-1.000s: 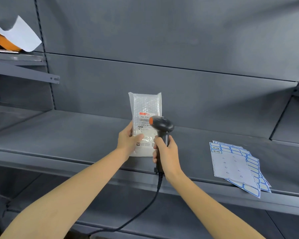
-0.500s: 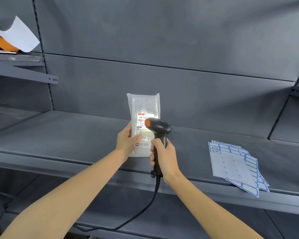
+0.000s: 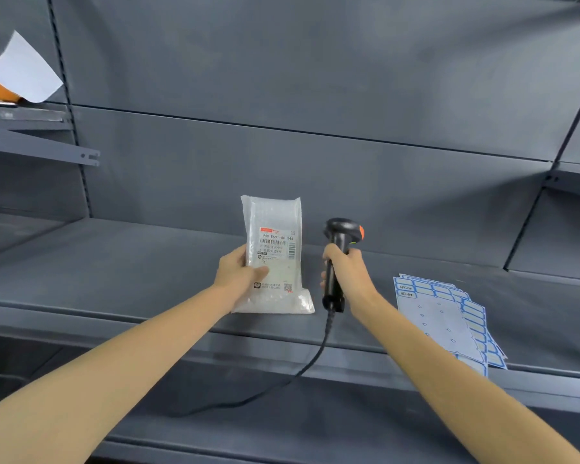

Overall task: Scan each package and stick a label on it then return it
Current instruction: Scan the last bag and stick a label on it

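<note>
A clear bubble-wrap package (image 3: 273, 252) with a white shipping label stands upright on the grey shelf (image 3: 114, 262). My left hand (image 3: 238, 274) grips its lower left side, thumb across the front. To its right, my right hand (image 3: 347, 274) holds the handle of a black barcode scanner (image 3: 339, 252) with an orange tip. The scanner stands upright, a short gap right of the package, its head turned away from the label. Its black cable (image 3: 302, 366) hangs down to the lower shelf. Blue-edged label sheets (image 3: 449, 323) lie on the shelf at the right.
A grey back panel rises behind the shelf. At the upper left a higher shelf (image 3: 24, 112) carries a white sheet (image 3: 24, 72) and something orange. A lower shelf (image 3: 282, 413) lies beneath my arms. A side bay opens at the right.
The scanner has moved right, off the front of the package, and its head has turned away. The whole shipping label now shows. My left hand still holds the package.
</note>
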